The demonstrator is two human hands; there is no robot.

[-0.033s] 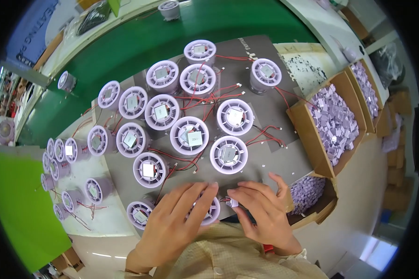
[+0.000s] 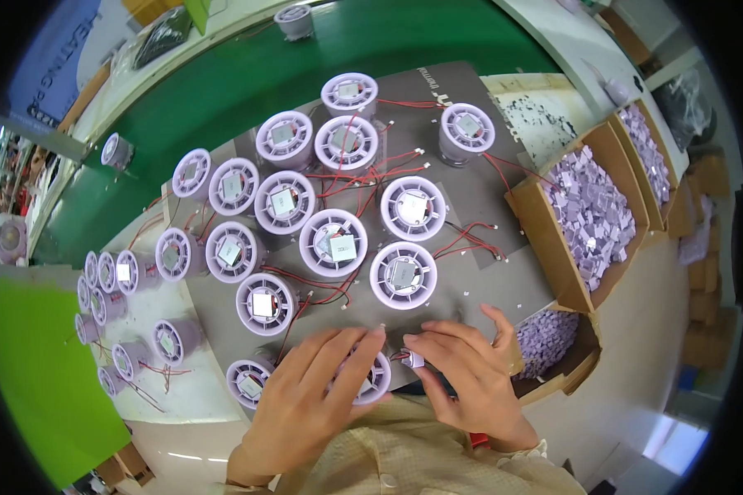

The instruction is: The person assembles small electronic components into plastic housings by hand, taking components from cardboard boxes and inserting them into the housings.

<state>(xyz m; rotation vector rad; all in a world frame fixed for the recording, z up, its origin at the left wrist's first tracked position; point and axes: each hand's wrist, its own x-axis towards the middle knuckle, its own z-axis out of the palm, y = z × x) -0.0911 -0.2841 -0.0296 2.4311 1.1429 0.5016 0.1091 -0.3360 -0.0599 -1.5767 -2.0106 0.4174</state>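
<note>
At the table's front edge my left hand [image 2: 305,392] is curled over a lilac round fan-like housing [image 2: 378,381], covering most of it; only its right rim shows. My right hand [image 2: 468,375], just to the right, pinches a small pale lilac block [image 2: 414,360] between thumb and fingers. A short dark red wire end meets the block on its left side. Close beyond my hands stand more lilac housings, among them one with a white square plate [image 2: 264,305] and one with a grey plate [image 2: 404,275]. Thin red and black wires with small white plugs trail from several of them.
Right of the grey mat [image 2: 487,301] stands a cardboard box [image 2: 545,247] full of small lilac pieces. A lower box [image 2: 582,363] holds smaller ones. More housings stand on the white surface [image 2: 198,388] at left. A green belt [image 2: 215,107] runs behind.
The whole view has shifted very slightly. Both hands keep their hold and position over the housing and the small block.
</note>
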